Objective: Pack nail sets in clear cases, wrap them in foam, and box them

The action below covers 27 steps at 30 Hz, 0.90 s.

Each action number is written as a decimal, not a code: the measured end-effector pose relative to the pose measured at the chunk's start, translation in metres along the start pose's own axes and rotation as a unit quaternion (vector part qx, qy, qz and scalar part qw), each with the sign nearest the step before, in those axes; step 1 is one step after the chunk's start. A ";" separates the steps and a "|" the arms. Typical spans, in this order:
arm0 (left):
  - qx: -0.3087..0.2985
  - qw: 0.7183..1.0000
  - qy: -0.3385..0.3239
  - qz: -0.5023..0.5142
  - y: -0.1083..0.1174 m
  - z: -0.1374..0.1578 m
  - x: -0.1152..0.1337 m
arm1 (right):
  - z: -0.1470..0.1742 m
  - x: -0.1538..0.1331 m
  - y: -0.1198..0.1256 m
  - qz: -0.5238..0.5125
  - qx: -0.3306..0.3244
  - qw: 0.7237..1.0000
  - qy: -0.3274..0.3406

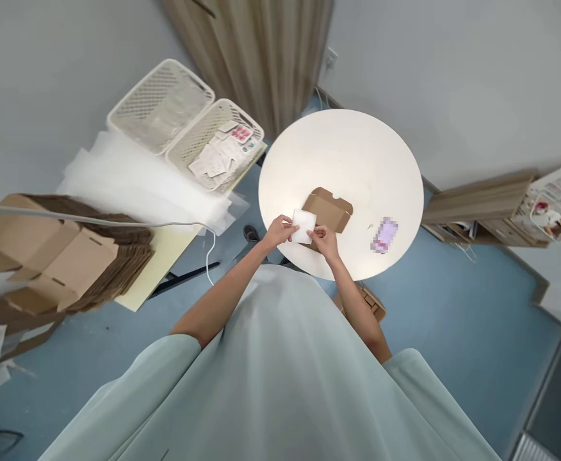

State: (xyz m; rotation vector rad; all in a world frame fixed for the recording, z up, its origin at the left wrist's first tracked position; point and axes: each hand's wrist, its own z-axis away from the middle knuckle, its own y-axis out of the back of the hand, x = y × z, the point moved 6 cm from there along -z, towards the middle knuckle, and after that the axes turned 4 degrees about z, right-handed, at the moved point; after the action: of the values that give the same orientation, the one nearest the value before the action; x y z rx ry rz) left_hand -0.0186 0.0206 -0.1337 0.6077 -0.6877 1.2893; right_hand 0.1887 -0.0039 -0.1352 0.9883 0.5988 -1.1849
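Observation:
Between my two hands is a small white square packet [304, 226], held over the near edge of the round white table. My left hand [279, 232] pinches its left side, fingers closed. At its lower right, my right hand [325, 242] grips it between thumb and fingers. What the packet contains cannot be seen. Just beyond and partly under it, an open brown cardboard box [329, 211] lies on the table, its near part covered by the packet and my right hand.
The round white table [342, 147] also bears a blurred purple object [385, 235]. On the left are a white basket of packets [256, 131], another white basket [165, 70], translucent white sheets [131, 182] and stacked flat cardboard boxes [79, 256]. A white cable [165, 224] crosses there. A wooden shelf [482, 205] stands right.

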 end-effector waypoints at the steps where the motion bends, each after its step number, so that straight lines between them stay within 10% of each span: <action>1: -0.014 1.000 0.006 -0.025 -0.012 -0.005 -0.002 | 0.004 0.009 0.009 0.013 0.022 1.000 -0.012; 11: -0.040 0.952 0.050 -0.299 -0.075 -0.033 -0.026 | 0.025 0.062 0.023 0.137 0.101 0.981 -0.093; 27: -0.071 0.858 -0.069 -0.503 -0.078 -0.027 -0.027 | 0.007 0.056 -0.003 0.302 0.037 0.950 -0.067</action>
State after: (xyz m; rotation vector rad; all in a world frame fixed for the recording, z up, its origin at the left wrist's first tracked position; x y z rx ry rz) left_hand 0.0571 0.0091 -0.1736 0.7884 -0.4509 0.2136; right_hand 0.2022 -0.0367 -0.1792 1.0456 0.1181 -0.7198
